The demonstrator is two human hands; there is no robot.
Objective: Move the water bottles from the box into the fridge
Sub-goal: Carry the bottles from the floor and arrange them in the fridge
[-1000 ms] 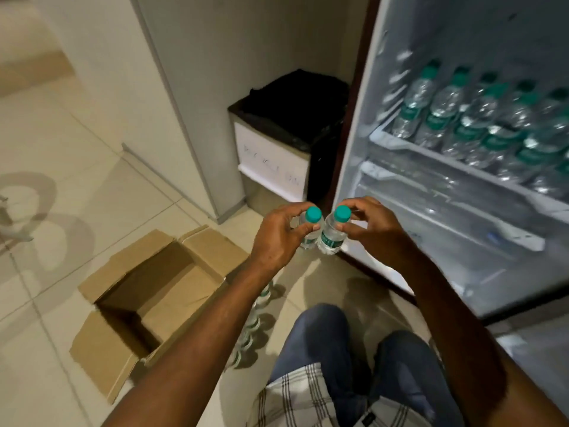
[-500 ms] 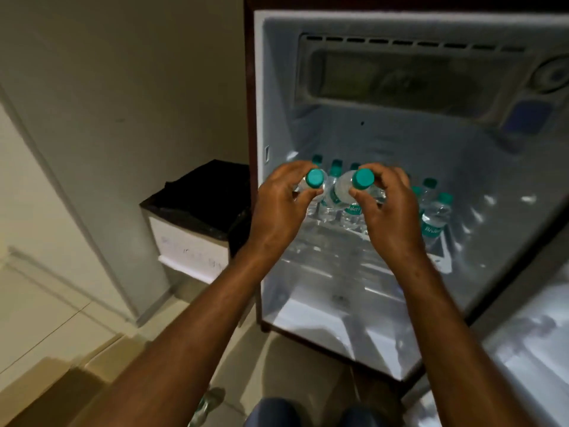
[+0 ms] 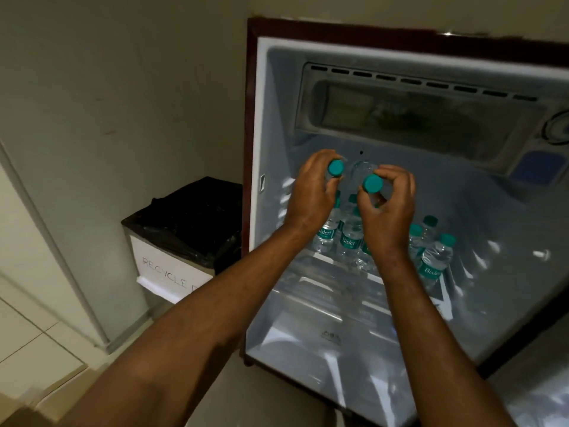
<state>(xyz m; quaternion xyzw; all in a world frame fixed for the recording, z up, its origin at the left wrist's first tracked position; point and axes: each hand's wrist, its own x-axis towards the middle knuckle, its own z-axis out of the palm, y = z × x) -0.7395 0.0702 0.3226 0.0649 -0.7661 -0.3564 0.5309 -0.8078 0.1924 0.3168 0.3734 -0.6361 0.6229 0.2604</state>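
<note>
Left hand (image 3: 311, 198) and right hand (image 3: 389, 211) each pinch a teal-capped bottle (image 3: 357, 171) by the neck inside the open fridge (image 3: 261, 118); both are best lowered upright at 12 o'clock behind the standing bottles (image 3: 434, 257).

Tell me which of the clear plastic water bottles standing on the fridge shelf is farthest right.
The clear plastic teal-capped bottle with the Bisleri label, at the row's right end. It stands right of the right hand; the others cluster behind the hands.

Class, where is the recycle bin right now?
In the head view, the recycle bin stands on the floor at left, beside the open fridge and against the wall.
</note>
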